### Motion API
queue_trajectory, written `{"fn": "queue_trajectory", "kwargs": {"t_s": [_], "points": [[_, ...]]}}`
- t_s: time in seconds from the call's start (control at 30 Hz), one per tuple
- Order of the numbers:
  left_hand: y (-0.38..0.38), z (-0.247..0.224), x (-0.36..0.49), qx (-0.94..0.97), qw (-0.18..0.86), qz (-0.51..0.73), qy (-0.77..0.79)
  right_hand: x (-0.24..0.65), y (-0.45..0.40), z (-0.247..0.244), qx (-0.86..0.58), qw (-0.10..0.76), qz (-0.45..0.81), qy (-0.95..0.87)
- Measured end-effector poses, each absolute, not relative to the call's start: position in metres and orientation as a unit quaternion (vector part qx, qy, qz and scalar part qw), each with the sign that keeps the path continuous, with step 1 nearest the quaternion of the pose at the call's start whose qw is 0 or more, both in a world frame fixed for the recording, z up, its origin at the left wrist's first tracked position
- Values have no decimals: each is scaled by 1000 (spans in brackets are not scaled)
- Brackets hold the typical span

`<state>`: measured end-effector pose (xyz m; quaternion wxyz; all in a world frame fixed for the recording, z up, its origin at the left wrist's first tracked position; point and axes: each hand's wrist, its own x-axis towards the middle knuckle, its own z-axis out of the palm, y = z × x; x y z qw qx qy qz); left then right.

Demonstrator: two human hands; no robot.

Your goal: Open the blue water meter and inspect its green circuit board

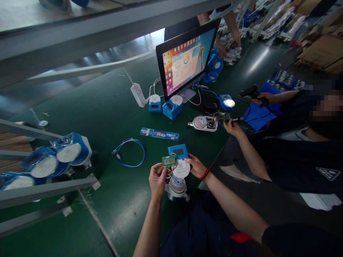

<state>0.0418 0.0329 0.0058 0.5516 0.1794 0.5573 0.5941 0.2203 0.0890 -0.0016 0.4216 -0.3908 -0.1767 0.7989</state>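
Between the thumb and fingers of my left hand (157, 178) is a small green circuit board (169, 161) with a lit display. Thin coloured wires run from the board down to an opened metal meter (178, 186) on the table's near edge. My right hand (197, 166), with a red bead bracelet at the wrist, grips a blue cover (178, 151) with a round white lid (182, 169) hanging open below it. The cover is just right of the board, above the meter.
A monitor (184, 59) stands at the back, with blue covers (173, 107) before it. A coiled blue cable (130, 152) and a blue strip (159, 134) lie on the green table (93, 100). At right, a person holds a scanner (250, 92) and a board beside another opened meter (203, 123).
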Motion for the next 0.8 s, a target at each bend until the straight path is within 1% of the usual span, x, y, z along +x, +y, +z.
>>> {"fn": "queue_trajectory", "kwargs": {"t_s": [0.8], "points": [[32, 5, 41, 181, 550, 592, 560, 221, 88, -7, -373, 424, 803, -191]]}}
